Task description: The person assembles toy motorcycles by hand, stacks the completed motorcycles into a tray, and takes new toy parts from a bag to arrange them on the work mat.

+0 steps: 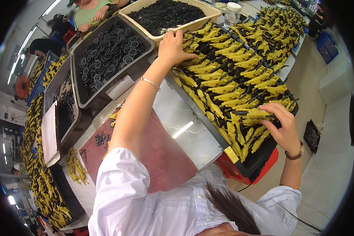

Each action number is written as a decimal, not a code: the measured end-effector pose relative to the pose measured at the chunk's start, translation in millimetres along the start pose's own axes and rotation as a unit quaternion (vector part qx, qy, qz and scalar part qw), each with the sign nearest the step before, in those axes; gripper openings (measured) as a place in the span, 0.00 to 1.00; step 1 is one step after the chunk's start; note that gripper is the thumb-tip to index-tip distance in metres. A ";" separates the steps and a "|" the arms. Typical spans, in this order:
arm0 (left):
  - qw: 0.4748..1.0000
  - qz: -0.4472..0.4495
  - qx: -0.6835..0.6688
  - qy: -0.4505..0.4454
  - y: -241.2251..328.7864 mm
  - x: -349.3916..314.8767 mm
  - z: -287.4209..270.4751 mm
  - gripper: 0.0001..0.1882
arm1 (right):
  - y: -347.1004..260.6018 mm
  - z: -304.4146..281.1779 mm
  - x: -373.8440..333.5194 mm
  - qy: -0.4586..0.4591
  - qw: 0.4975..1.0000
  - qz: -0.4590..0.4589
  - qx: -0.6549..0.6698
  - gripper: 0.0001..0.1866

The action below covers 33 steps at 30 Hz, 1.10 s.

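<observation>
Yellow in right hand (286, 128): pinching one yellow-black part (257, 113) over black tray (246, 170) | with left hand (171, 49) at tray's far corner, thumb spread, cannot tell if holding | apparently laid mostly in rows; perhaps remaining: uneven pieces (244, 151) left of right hand | beyond left hand, beige tub (213, 15); left of it, black wheels (110, 51) | crowded by neighbouring parts

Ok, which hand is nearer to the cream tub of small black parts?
Left: the left hand is by the near edge of the cream tub. The right hand is farther off, gripping a yellow-and-black piece over the black tray.
</observation>
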<state>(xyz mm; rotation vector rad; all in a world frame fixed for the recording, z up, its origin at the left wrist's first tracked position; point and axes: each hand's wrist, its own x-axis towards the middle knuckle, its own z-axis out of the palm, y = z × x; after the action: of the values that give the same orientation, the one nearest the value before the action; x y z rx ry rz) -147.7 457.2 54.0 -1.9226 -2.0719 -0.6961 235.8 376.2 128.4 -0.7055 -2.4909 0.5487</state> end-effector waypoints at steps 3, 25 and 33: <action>0.995 0.028 0.042 0.082 -7.0 -3.3 5.1 0.53 | 2.7 1.3 23.7 -0.029 0.999 -0.031 0.021 0.18; 0.962 0.031 -0.218 0.161 -20.9 -26.9 -39.8 0.11 | 74.4 103.6 255.0 -0.112 0.988 -0.091 0.045 0.24; 0.987 0.035 -0.155 0.000 -20.7 -49.5 -32.2 0.10 | 80.9 119.4 248.1 -0.010 1.000 -0.026 0.009 0.19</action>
<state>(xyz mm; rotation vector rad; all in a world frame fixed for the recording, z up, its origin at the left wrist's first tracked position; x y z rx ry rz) -167.3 397.7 54.4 -2.1405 -1.9796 -1.0551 15.1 552.6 78.3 -0.6310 -2.5122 0.5604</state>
